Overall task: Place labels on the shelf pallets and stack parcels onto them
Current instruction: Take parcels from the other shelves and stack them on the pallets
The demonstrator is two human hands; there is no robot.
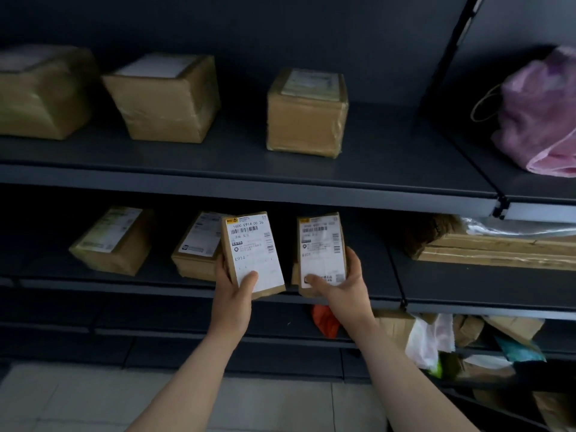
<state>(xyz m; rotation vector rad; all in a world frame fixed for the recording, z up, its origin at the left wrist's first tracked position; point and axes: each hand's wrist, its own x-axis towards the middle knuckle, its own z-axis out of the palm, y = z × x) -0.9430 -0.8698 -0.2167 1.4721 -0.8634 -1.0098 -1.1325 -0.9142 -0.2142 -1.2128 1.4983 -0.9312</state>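
Note:
My left hand [234,293] grips a small brown parcel [251,244] with a white shipping label marked E914, held upright in front of the middle shelf [109,283]. My right hand [339,285] grips a second small labelled parcel [322,244], also upright, just to the right of the first. Two more labelled parcels lie on the middle shelf, one [113,240] at the left and another [196,244] partly hidden behind the parcel in my left hand. On the upper shelf [218,182] stand three taped brown boxes [307,112].
A pink cloth bag [542,116] sits on the upper right shelf. Flattened cardboard [498,249] lies on the middle right shelf. Loose cardboard, plastic bags and an orange bag [325,321] crowd the lower right shelves. Pale floor tiles [78,400] show below.

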